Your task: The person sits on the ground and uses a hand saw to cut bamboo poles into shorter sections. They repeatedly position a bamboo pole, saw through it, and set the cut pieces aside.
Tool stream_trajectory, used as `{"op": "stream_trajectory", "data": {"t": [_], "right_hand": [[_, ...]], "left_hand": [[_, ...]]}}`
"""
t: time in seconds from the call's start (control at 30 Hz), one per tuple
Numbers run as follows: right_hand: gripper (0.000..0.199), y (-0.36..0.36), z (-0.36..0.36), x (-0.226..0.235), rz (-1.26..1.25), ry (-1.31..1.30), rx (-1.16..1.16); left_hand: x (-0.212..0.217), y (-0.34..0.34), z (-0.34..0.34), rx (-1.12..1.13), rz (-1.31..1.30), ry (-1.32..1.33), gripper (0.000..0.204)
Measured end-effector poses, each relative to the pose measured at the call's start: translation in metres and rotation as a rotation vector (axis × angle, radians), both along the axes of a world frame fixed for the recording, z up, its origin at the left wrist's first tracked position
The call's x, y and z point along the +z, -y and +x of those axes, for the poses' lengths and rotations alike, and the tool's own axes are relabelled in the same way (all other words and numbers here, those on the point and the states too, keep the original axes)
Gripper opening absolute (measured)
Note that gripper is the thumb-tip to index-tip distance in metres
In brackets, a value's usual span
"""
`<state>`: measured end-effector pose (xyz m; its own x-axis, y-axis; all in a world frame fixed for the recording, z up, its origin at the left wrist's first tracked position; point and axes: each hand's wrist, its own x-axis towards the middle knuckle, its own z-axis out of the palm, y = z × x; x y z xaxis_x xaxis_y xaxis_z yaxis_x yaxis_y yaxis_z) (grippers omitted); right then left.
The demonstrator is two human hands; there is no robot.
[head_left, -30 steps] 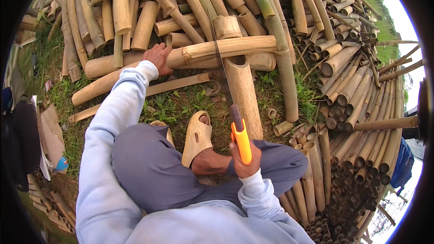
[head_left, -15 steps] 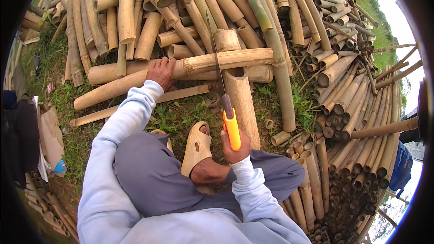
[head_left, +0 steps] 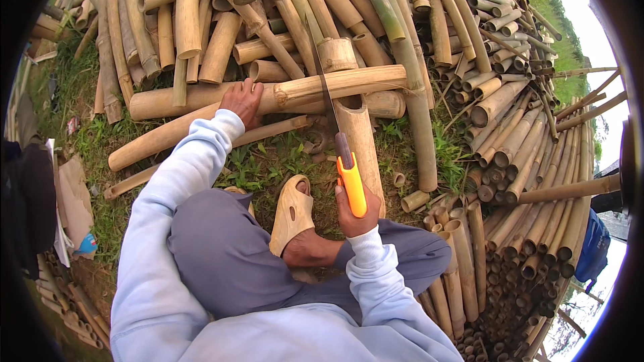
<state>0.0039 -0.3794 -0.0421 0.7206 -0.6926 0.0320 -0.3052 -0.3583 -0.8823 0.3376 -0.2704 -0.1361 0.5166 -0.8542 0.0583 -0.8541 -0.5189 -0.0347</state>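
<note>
My left hand point(head_left: 243, 102) is wrapped over a long tan bamboo pole point(head_left: 176, 133), its fingers bent round the far side. This pole lies slantwise across other bamboo pieces, its right end higher up. In my right hand point(head_left: 355, 218) is the orange handle of a hand saw point(head_left: 351, 184). The thin dark blade crosses the pole to the right of my left hand and points away from me. Whether its teeth have cut into the bamboo is hidden. Beneath the blade area, an upright-notched bamboo post point(head_left: 359, 144) and a thick lying bamboo length point(head_left: 386, 104) support the pole.
A big heap of cut bamboo point(head_left: 221, 47) fills the far side. Stacked bamboo tubes point(head_left: 516, 154) stand to the right. A split bamboo strip point(head_left: 275, 129) lies on the grass before my sandalled foot point(head_left: 293, 214). Cardboard point(head_left: 75, 194) is at the left.
My right hand and the saw have shifted slightly to the right, the blade still across the pole. My left hand keeps its hold, its wrist raised a little.
</note>
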Motion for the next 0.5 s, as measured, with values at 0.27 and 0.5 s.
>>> {"op": "stream_trajectory", "data": {"t": [0.27, 0.5], "right_hand": [[0.020, -0.037, -0.083, 0.045, 0.065, -0.094, -0.002], [0.015, -0.023, -0.069, 0.051, -0.001, -0.066, -0.005]], "left_hand": [[0.009, 0.004, 0.003, 0.066, 0.046, -0.105, 0.068], [-0.002, -0.002, 0.015, -0.005, -0.008, -0.169, 0.067]]}}
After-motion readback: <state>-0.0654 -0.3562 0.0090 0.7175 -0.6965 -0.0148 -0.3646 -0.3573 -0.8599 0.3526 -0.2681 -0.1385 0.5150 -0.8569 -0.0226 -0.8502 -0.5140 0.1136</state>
